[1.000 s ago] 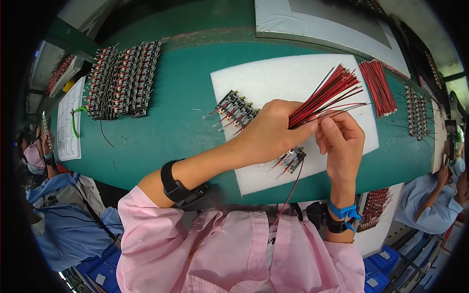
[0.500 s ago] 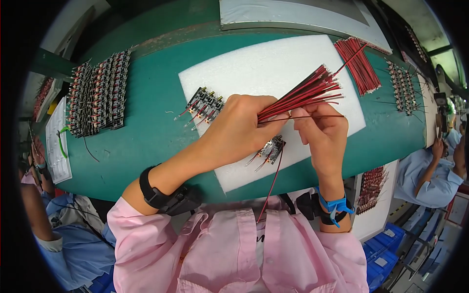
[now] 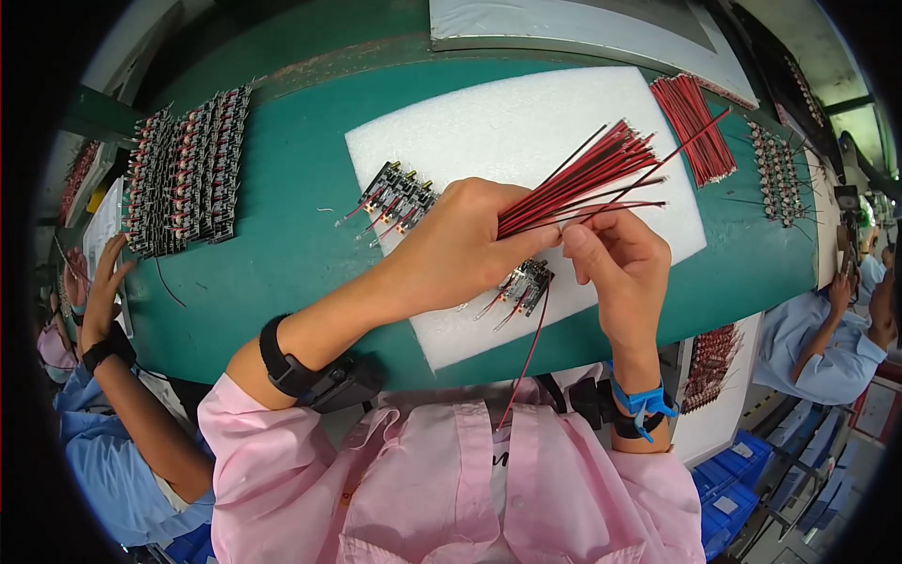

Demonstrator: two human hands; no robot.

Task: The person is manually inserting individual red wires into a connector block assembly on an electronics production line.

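A thick bundle of red and black wires (image 3: pixel 601 174) with bare tips is gripped in my left hand (image 3: pixel 474 235), the wires fanning out to the upper right. Close by, my right hand (image 3: pixel 625 258) is closed, thumb and forefinger pinched at the lower edge of the bundle on a wire. Under my left hand, a row of small black circuit boards (image 3: pixel 399 199) lies on a white foam sheet (image 3: pixel 507 122). My left hand hides the row's middle. Short wires stick out of the boards, and one long red-and-black wire hangs toward my lap.
Rows of assembled boards (image 3: pixel 188 174) lie at the left of the green mat (image 3: pixel 291 188). A second wire pile (image 3: pixel 695 130) and more boards (image 3: pixel 778 174) are at the right. A co-worker's hand (image 3: pixel 103 287) reaches in at the left edge. Blue bins (image 3: pixel 733 498) stand lower right.
My right fingers have shifted slightly at the bundle; the wire that crossed them now angles up over the bundle's edge. At the left, a co-worker's hand has come up to the mat's edge.
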